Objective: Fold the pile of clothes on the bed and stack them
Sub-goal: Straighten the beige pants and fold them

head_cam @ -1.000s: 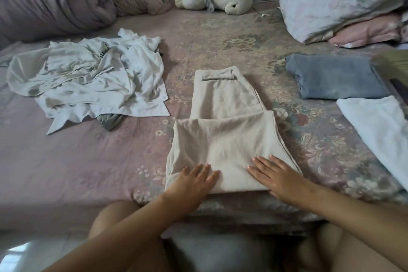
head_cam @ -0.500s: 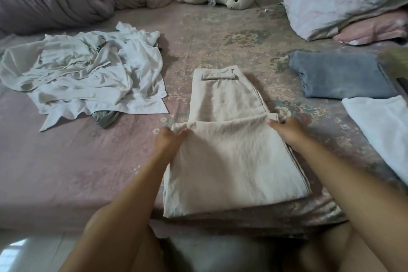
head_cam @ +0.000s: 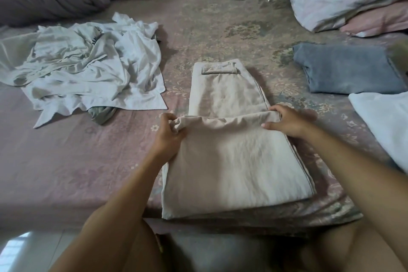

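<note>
While our left hand (head_cam: 169, 133) and right hand (head_cam: 289, 121) pinch the folded edge of the beige trousers (head_cam: 229, 157) (mid-bed), uneven lifting could skew the fold.

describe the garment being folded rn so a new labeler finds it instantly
On the bed, look at the near edge, centre. The beige trousers lie there half folded, both hands gripping the fold's corners: left hand, right hand. Its neighbours are white or blue-grey; only this one is beige.
</note>
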Motion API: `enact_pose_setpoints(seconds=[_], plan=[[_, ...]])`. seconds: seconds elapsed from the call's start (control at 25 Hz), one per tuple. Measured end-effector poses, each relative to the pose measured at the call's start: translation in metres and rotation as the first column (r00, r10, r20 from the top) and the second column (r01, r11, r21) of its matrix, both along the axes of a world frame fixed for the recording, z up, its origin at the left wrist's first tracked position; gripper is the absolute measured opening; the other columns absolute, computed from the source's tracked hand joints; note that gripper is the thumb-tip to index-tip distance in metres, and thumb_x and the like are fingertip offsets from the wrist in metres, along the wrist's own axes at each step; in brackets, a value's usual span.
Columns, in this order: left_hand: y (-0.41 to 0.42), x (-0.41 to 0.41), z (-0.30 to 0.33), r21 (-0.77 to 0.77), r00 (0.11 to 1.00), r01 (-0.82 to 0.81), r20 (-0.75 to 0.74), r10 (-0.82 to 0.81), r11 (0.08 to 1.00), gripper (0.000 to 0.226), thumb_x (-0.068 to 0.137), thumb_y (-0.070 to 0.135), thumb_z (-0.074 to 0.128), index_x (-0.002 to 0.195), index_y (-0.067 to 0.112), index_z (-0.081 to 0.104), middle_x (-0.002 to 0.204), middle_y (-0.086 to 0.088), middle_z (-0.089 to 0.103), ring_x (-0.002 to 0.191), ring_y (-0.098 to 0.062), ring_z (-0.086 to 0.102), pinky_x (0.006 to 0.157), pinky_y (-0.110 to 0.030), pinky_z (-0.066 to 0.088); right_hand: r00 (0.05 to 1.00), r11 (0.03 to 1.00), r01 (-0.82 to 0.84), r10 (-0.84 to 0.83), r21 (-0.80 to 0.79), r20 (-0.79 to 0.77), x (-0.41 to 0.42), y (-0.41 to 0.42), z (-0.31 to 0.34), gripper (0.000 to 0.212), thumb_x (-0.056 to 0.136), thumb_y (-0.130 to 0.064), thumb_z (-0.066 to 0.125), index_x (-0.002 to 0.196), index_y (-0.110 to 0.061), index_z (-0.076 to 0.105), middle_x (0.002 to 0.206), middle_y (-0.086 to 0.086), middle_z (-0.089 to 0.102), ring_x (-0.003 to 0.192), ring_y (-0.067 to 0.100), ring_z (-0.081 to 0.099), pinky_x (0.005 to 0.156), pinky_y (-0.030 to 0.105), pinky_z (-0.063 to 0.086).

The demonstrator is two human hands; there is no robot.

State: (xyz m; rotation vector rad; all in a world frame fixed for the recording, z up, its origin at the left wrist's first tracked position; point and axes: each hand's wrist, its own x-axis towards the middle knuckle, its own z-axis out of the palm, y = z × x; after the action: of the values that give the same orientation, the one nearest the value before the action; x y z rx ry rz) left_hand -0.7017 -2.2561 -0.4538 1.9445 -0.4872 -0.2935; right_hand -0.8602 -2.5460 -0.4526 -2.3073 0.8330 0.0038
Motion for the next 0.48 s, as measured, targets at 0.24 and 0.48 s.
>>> enact_pose_setpoints(seconds=[0.24, 0.48], plan=[[-0.005, 0.018, 0.008, -0.23, 0.999, -0.027, 0.013, 0.031, 0.973, 0.026, 0.093, 0.01, 0.054, 0.106, 0.033, 0.053, 0.079, 0.004, 0.052, 0.065, -0.004, 0.046, 0.056, -0.016, 0.038, 0.933, 0.99, 0.092, -0.122, 0.103, 0.338, 0.01, -0.005, 0.032, 0.021, 0.084, -0.023, 0.071, 0.083, -0.01, 0.055, 0.078, 0.005, 0.053, 0.068, 0.015, 0.047, 0.055, 0.02, 0.035], [-0.033, 0.028, -0.016, 0.186, 0.993, -0.112, -0.005, 0.115, 0.976, 0.039, 0.096, 0.019, 0.052, 0.13, 0.004, 0.042, 0.117, -0.018, 0.056, 0.108, -0.025, 0.052, 0.073, -0.023, 0.03, 0.929, 0.942, 0.335, -0.331, 0.005, 0.168, 0.034, 0.001, -0.013, 0.032, 0.094, -0.02, 0.057, 0.119, -0.004, 0.045, 0.114, 0.021, 0.056, 0.099, 0.03, 0.054, 0.078, 0.035, 0.038]])
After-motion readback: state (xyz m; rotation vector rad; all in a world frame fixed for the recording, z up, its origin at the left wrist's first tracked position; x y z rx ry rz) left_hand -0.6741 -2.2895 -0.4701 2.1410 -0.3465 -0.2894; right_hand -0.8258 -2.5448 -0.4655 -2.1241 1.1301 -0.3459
